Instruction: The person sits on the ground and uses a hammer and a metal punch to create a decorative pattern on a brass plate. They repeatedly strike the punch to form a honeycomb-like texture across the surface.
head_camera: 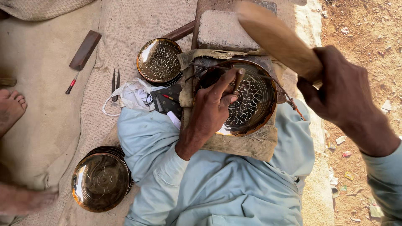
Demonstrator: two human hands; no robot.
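Note:
A round brass plate (pixel 257 100) with a chiselled flower pattern rests on folded cloth over my lap. My left hand (pixel 211 111) presses on the plate and grips a short metal punch (pixel 238 79), tip down on the pattern. My right hand (pixel 335 92) is raised to the right of the plate, closed around the handle of a wooden mallet (pixel 274 35) that is lifted above the work.
A second patterned brass plate (pixel 159 60) lies behind, beside a stone block (pixel 224 30). A stack of brass plates (pixel 100 180) sits at lower left. Small tools, scissors (pixel 115 83) and a white bag (pixel 132 94) lie on burlap. Another person's foot (pixel 10 106) is at left.

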